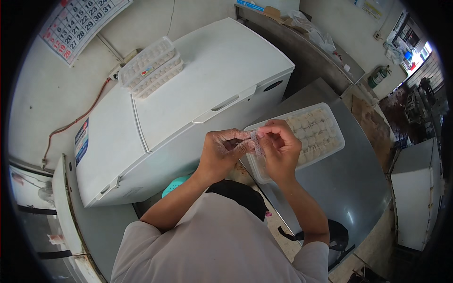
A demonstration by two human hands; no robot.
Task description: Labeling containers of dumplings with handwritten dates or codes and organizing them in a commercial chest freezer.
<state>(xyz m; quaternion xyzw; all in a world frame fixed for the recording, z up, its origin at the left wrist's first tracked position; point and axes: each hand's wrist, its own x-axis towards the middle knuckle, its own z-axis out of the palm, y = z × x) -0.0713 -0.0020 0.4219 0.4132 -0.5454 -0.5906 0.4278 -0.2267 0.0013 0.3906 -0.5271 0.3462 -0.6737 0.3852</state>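
Note:
Between my two hands is a small printed paper slip (257,144), with writing on it. My left hand (226,150), dusted with white powder, pinches its left side between thumb and finger. From the right, my right hand (281,150) grips the slip's upper part with thumb and index finger. Beneath and beyond both hands lies a translucent plastic tray (339,136) on a metal table. Rows of pale, round dough pieces (311,132) fill the visible part of the tray; my right hand hides some of them.
A white chest freezer (212,74) stands at the left, with stacked plastic trays of pale pieces (152,69) on its lid. The stainless steel table (350,184) carries a black item (338,235) near its lower end. A metal counter (300,35) holds plastic bags.

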